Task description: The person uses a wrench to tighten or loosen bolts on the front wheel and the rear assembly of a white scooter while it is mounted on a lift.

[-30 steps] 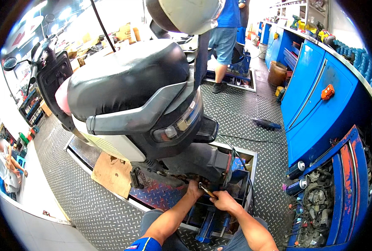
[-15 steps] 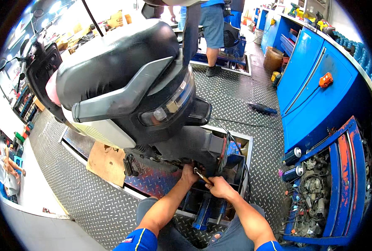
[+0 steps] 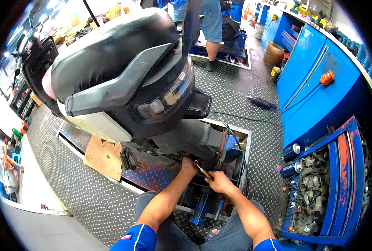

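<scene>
A scooter (image 3: 158, 138) with a black seat and a white side panel stands in front of me, its rear end nearest. My right hand (image 3: 220, 182) is closed round the handle of a ratchet wrench (image 3: 202, 170). The wrench slants up and left, its round head beside my left hand. Low at the rear wheel (image 3: 152, 161), my left hand (image 3: 189, 166) reaches in under the scooter's dark rear parts. Its fingers are hidden there, so what they grip does not show.
A blue-framed lift (image 3: 200, 209) lies beneath the rear. At right stand a blue cabinet (image 3: 305, 79) with an orange hand control (image 3: 327, 78), and a blue rack (image 3: 345, 184) with greasy parts. Brown cardboard (image 3: 104, 157) lies left. One person (image 3: 212, 29) stands behind; another (image 3: 6, 167) sits far left.
My view has shifted slightly, and the scooter's seat and tail appear a little further left. Both hands stay at the same spot, with the ratchet wrench still in my right hand.
</scene>
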### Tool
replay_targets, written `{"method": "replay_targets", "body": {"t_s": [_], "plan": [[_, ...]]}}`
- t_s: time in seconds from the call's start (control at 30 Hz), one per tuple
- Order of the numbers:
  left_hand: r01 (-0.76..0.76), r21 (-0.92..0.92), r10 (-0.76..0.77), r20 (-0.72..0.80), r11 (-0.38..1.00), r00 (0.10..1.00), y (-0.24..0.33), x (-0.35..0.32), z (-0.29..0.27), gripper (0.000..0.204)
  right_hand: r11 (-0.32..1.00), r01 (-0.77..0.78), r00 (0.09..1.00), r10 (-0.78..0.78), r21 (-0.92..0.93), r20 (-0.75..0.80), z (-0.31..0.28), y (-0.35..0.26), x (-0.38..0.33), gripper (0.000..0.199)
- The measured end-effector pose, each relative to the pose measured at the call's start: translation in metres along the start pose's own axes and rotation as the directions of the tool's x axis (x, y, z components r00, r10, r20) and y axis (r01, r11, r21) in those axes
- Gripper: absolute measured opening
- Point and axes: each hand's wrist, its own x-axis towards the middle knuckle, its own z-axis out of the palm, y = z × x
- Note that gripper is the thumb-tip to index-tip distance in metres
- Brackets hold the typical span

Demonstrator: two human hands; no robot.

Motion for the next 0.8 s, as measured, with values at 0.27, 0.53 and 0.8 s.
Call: {"method": "replay_targets", "body": {"t_s": [0.27, 0.53, 0.8], "plan": [[0.132, -0.327, -0.164, -0.072, 0.936, 0.984, 0.032, -0.028, 0.022, 0.03, 1.0, 0.01, 0.999, -0.009, -0.02, 0.039, 0.002, -0.008, 0.003, 0.03], [0.113, -0.152, -0.133, -0.128, 0.982, 0.983, 0.032, -0.034, 0.055, 0.034, 1.0, -0.02, 1.0, 0.02, 0.001, -0.004, -0.003, -0.002, 0.001, 0.029], [0.079, -0.302, -0.126, -0.14, 0.95, 0.982, 0.036, -0.033, 0.044, 0.034, 1.0, -0.019, 0.999, 0.019, 0.003, 0.031, 0.0, -0.005, 0.002, 0.03]]}}
